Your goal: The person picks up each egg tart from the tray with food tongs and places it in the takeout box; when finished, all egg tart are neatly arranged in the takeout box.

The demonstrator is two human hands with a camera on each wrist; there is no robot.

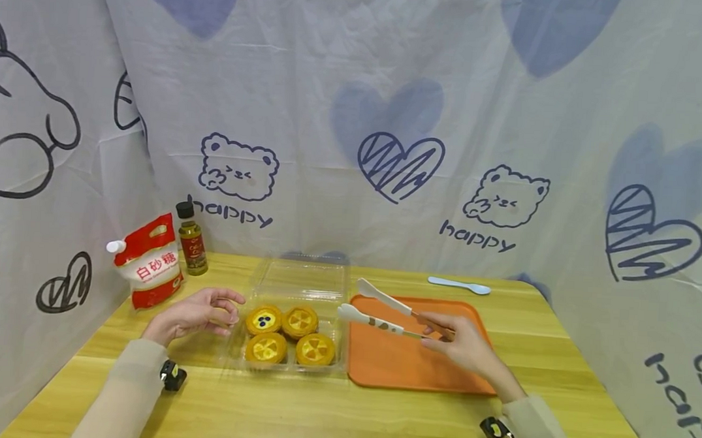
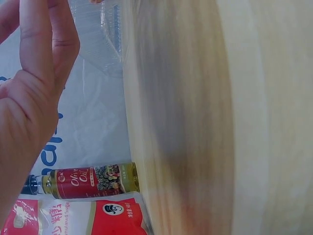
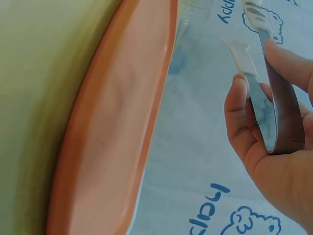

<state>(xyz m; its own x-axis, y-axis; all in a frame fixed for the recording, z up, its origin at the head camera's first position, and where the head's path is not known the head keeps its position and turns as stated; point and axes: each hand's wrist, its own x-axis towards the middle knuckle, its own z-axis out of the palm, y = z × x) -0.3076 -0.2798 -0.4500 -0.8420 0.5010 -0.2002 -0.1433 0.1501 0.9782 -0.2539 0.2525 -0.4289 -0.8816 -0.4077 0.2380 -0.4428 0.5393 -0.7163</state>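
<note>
In the head view my right hand (image 1: pixel 463 345) grips a pair of tongs (image 1: pixel 382 321) above the orange tray (image 1: pixel 415 365). The white tips of the tongs stand apart and point left, with nothing between them. The right wrist view shows the thumb and fingers on the metal arms of the tongs (image 3: pixel 283 117). My left hand (image 1: pixel 202 314) hovers by the left side of a clear plastic box (image 1: pixel 301 282), its fingers loosely bent and holding nothing. Several egg tarts (image 1: pixel 265 349) sit in the box, one topped with dark berries. The box's lid is raised at the back.
A red and white sugar bag (image 1: pixel 151 269) and an olive oil bottle (image 1: pixel 193 245) stand at the back left. Behind the tray lies a pale blue spoon (image 1: pixel 460 286). A printed cloth (image 1: pixel 314 113) hangs behind the wooden table (image 1: pixel 284 412).
</note>
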